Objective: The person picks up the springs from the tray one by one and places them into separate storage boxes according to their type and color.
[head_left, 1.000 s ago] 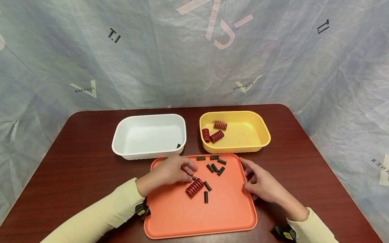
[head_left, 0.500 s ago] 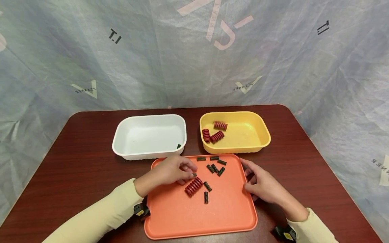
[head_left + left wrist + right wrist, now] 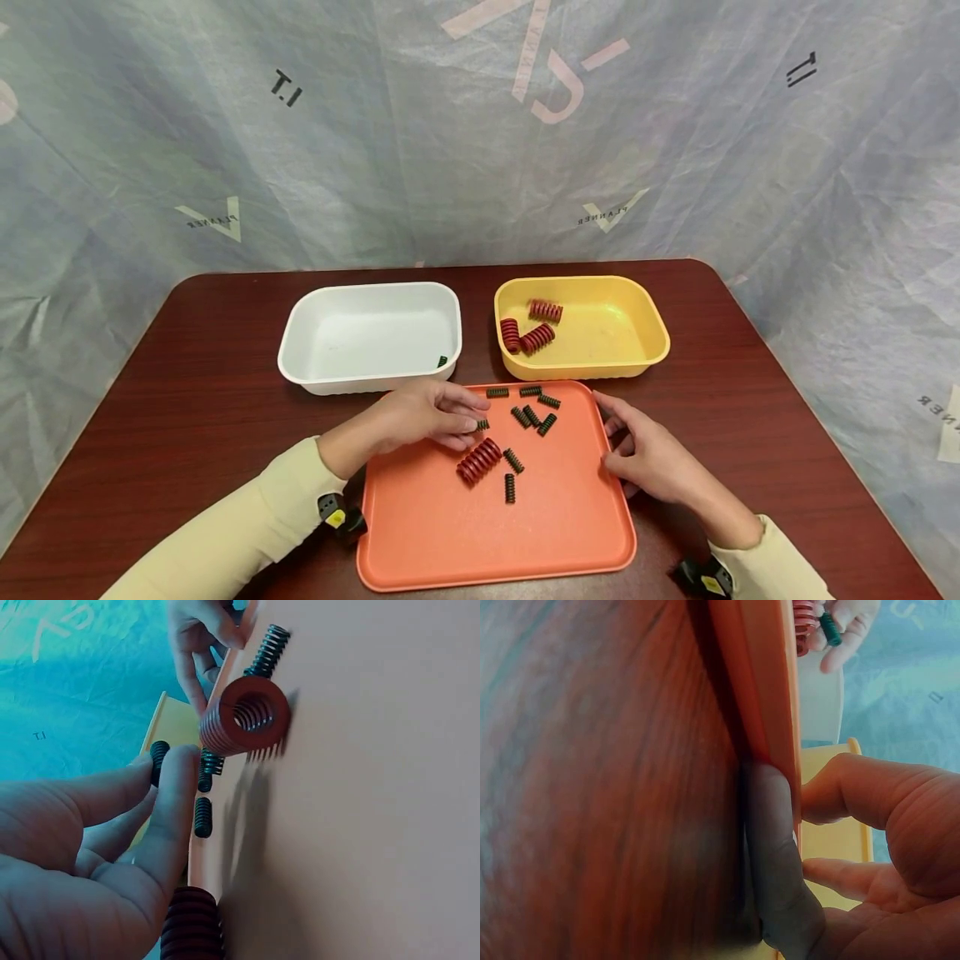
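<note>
My left hand [image 3: 431, 417] pinches a small dark green coil spring [image 3: 158, 761] between thumb and finger, over the left part of the orange tray [image 3: 495, 542]. Just below that hand lies a thick red spring [image 3: 478, 462] on the tray. In the left wrist view another dark red spring [image 3: 191, 922] shows beneath the hand. Two loose green springs, one of them this upright-lying spring [image 3: 510, 488], lie beside the red one. My right hand [image 3: 648, 450] grips the tray's right rim, fingers on both sides of the edge.
Behind the tray stand a white bin [image 3: 367, 333] with one green spring [image 3: 442, 362] and a yellow bin [image 3: 600, 333] with three red springs [image 3: 537, 338]. Several green springs [image 3: 531, 415] lie on the tray's far right part. All rests on a dark red-brown table [image 3: 187, 375].
The left hand has picked the small green spring up off the tray near the red spring and moved slightly away from me with it. The right hand stays on the tray rim.
</note>
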The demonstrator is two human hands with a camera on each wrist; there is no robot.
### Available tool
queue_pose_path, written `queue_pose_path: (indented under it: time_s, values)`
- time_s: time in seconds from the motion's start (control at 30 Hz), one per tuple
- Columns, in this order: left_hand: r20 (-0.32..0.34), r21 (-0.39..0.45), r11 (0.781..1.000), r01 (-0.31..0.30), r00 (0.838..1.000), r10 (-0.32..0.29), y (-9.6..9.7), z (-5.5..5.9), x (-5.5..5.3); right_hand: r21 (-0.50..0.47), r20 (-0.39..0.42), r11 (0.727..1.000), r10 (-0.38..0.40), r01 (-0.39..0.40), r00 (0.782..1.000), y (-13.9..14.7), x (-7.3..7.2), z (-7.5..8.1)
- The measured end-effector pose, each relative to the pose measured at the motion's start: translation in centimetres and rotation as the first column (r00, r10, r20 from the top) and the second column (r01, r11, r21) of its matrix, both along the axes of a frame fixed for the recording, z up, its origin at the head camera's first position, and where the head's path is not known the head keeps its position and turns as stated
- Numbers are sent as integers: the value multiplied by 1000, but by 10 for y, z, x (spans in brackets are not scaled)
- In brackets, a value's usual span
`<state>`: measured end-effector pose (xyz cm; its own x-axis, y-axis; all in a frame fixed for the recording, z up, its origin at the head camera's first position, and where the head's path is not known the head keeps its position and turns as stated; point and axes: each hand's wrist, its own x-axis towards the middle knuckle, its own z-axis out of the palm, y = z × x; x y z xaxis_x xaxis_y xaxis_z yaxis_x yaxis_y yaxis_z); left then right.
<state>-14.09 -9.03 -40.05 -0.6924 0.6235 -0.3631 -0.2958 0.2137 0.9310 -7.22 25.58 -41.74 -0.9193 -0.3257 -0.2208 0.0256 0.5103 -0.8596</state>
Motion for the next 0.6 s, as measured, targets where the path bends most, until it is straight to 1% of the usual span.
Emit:
queue_pose_path:
  time_s: [0.1,0.17,0.4,0.6]
  values:
    - [40,30,1000,5,999,-6,-1,1,-2,-2,1,1000,-1,1,1000,0,0,0]
    - [49,48,999,8,999,-10,-3,4,-3,-4,2,1000,0,0,1000,0,0,-1]
    - [36,81,997,10,999,-13,-7,14,-6,-8,5,1000,1,-1,1000,0,-1,-1]
    - [31,94,995,15,999,-18,-11,16,-8,-5,1,1000,4,-4,1000,1,-1,-1]
